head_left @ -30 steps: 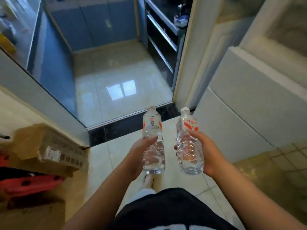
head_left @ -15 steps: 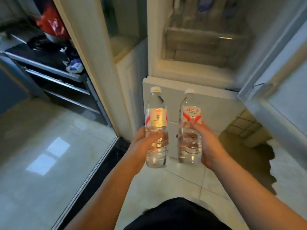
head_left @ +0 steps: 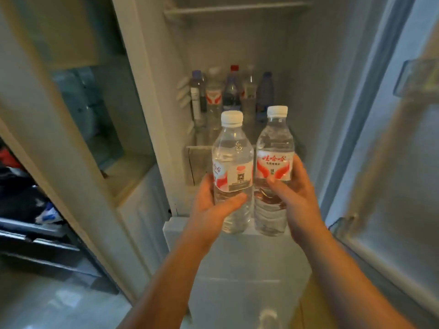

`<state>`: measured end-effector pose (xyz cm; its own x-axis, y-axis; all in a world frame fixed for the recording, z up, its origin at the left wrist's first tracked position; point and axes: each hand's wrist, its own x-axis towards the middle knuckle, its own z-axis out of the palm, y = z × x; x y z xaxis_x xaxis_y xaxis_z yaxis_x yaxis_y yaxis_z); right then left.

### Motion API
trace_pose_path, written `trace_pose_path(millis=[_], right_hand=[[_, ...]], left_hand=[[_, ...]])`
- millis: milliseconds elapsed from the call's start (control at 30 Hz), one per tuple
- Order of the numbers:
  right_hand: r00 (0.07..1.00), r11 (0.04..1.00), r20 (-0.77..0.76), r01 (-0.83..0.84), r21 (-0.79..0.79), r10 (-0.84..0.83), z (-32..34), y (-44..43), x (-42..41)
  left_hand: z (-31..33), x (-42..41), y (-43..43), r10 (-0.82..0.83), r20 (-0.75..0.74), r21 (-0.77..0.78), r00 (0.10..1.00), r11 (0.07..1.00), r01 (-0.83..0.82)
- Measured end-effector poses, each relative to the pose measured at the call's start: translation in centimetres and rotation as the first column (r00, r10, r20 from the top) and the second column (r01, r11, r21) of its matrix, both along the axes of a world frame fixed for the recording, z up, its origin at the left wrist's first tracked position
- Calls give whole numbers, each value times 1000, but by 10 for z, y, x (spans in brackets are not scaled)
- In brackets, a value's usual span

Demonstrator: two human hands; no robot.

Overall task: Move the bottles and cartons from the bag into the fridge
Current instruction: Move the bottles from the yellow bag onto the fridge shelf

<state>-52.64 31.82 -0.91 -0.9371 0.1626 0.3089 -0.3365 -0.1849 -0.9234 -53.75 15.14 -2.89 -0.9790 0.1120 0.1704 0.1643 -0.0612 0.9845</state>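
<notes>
My left hand (head_left: 212, 206) grips a clear water bottle (head_left: 231, 160) with a white cap and a red-and-white label, held upright. Beside it my right hand (head_left: 293, 194) grips a second, matching water bottle (head_left: 274, 148), also upright. Both bottles are raised in front of the open fridge (head_left: 237, 43), just short of its shelf. Several bottles (head_left: 228, 93) stand in a row at the back of that shelf. The bag is out of view.
The open fridge door (head_left: 389, 150) with its door racks stands at the right. A white cabinet (head_left: 133, 143) with an open niche is at the left, and a dark shelf unit (head_left: 26, 210) with clutter sits at the far left. Closed fridge drawers lie below the hands.
The view has swung from the kitchen floor up to the open fridge. Both hands have lifted the bottles higher and closer to the shelf.
</notes>
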Motion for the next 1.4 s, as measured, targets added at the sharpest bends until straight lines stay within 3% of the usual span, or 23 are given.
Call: trace_pose_path(millis=[333, 667, 1033, 1200, 1400], right_hand=[[975, 992, -213, 39, -116, -63, 49, 15, -168], [949, 979, -253, 163, -122, -190, 42, 41, -258], [964, 968, -126, 242, 67, -232, 16, 75, -302], [982, 963, -42, 191, 193, -186, 3, 72, -308], [981, 883, 14, 169, 438, -194, -17, 81, -304]], left_hand=[[66, -143, 31, 147, -179, 111, 973, 985, -129], [56, -252, 66, 43, -71, 162, 997, 986, -31], [29, -326, 95, -180, -41, 93, 983, 979, 183], [19, -345, 89, -221, -23, 63, 975, 973, 222], [3, -350, 76, -307, -63, -138, 949, 945, 297]])
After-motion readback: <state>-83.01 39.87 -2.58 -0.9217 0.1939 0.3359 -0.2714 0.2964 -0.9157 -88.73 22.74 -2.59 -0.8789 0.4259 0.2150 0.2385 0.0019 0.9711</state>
